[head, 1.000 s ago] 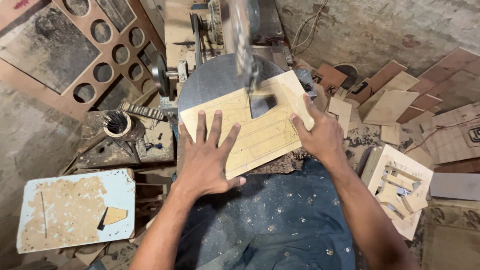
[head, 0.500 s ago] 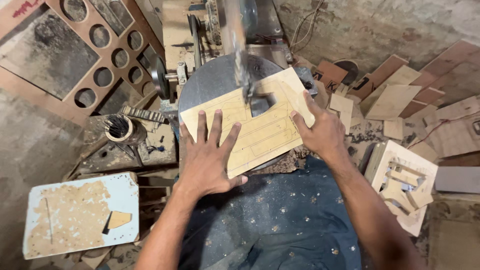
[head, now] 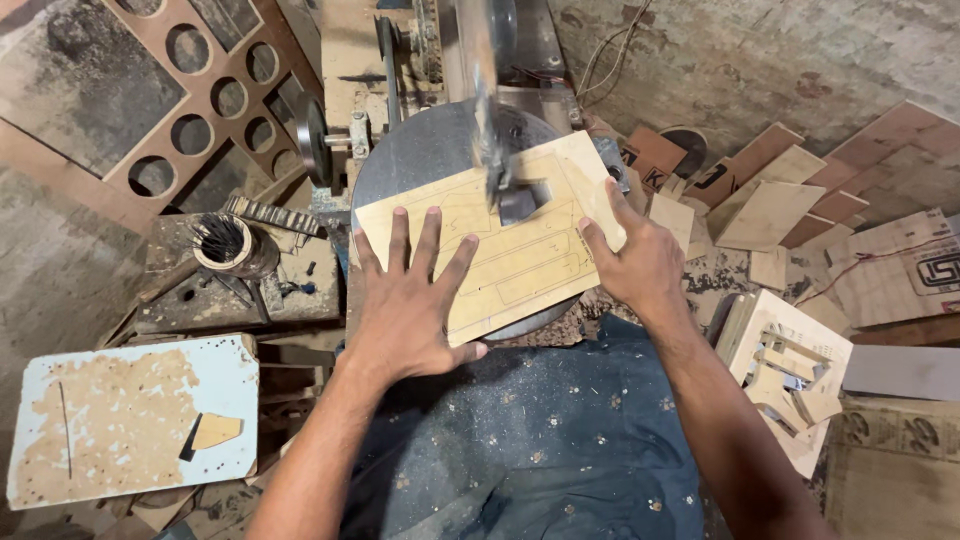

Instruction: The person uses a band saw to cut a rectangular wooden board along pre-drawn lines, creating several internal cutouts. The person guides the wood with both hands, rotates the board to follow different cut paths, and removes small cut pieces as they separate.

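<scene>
A pale plywood sheet [head: 520, 250] with pencilled outlines lies on the round grey saw table [head: 420, 160]. A rectangular hole is cut near its middle, where the vertical saw blade [head: 490, 150] meets it. My left hand [head: 410, 300] lies flat on the near left part of the sheet, fingers spread. My right hand [head: 630, 255] presses on the sheet's right edge, fingers curled over it.
A brown board with round holes [head: 200, 100] leans at the back left. A tin of nails [head: 225, 245] sits on a cluttered ledge. A white worn board [head: 120, 420] lies at the near left. Plywood offcuts [head: 780, 210] and a cut-out piece [head: 790, 380] pile at the right.
The sheet has turned a little under my hands against the blade. Both hands have stayed on it in much the same places.
</scene>
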